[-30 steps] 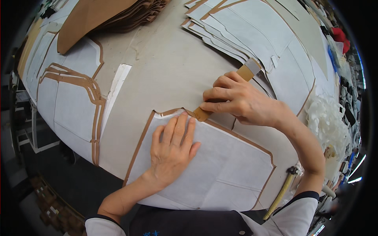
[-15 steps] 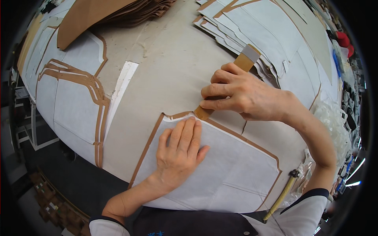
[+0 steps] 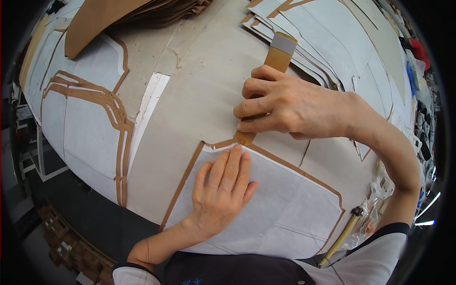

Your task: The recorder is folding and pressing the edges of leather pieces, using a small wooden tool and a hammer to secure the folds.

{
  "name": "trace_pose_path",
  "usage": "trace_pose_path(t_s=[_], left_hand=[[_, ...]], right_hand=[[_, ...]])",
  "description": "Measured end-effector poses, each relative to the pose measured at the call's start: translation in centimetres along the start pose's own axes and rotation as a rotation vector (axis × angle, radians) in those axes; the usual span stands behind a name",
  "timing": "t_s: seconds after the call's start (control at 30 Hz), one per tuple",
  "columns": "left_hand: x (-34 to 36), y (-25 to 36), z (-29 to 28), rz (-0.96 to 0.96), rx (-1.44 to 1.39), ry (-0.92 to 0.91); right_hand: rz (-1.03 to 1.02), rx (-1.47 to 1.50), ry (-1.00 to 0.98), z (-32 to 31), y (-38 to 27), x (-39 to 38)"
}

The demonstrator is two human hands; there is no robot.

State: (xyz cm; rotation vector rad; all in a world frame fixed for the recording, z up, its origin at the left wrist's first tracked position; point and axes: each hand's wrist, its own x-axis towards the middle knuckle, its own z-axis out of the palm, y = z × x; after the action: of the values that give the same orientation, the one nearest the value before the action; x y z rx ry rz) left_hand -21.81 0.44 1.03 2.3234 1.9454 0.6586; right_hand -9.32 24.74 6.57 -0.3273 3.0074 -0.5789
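Observation:
In front of me lies a panel (image 3: 280,204) with a white face and a narrow brown border, probably leather or similar sheet material. My left hand (image 3: 222,192) rests flat on it, palm down, fingertips close to the notched top edge. In my right hand (image 3: 289,102) is a flat yellow-brown bar (image 3: 278,59) with a grey band near its far end. The fingers wrap around its middle. It stands tilted, its lower end touching the panel's brown border just beyond my left fingertips.
Similar white panels with brown borders lie at left (image 3: 88,137) and in a stack at far right (image 3: 327,38). A pile of brown sheets (image 3: 161,12) is at the back. A yellow-handled tool (image 3: 342,237) lies at right beside clear plastic (image 3: 380,194). A white strip (image 3: 151,102) lies left of centre.
The bar has swung more upright, its upper end moving left, with my right hand shifting slightly left. Its lower end stays at the panel's edge, and my left hand remains flat there.

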Motion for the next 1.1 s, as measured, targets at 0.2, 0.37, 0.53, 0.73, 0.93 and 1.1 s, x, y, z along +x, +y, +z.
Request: trace_pose_path(t_s=[0.2,0.37,0.53,0.73,0.93,1.1], left_hand=[[-0.1,-0.1,0.0,0.011,0.001,0.007],[0.0,-0.1,-0.1,-0.002,-0.049,0.013],[-0.4,0.2,-0.2,-0.018,-0.058,-0.008],[0.0,-0.1,-0.4,-0.045,-0.105,-0.009],[-0.8,-0.4,-0.1,-0.001,-0.057,-0.017],[-0.8,-0.4,0.5,0.096,0.038,0.042]], right_hand=[[-0.074,-0.045,-0.021,-0.2,0.7,1.6],[-0.114,-0.048,-0.024,0.0,0.7,2.7],[-0.128,-0.013,-0.058,-0.4,0.0,4.3],[0.257,-0.071,0.475,1.3,-3.0,-2.1],[0.996,-0.301,0.715,7.6,-14.9,-17.5],[1.415,-0.328,0.748,14.1,-24.0,-27.1]])
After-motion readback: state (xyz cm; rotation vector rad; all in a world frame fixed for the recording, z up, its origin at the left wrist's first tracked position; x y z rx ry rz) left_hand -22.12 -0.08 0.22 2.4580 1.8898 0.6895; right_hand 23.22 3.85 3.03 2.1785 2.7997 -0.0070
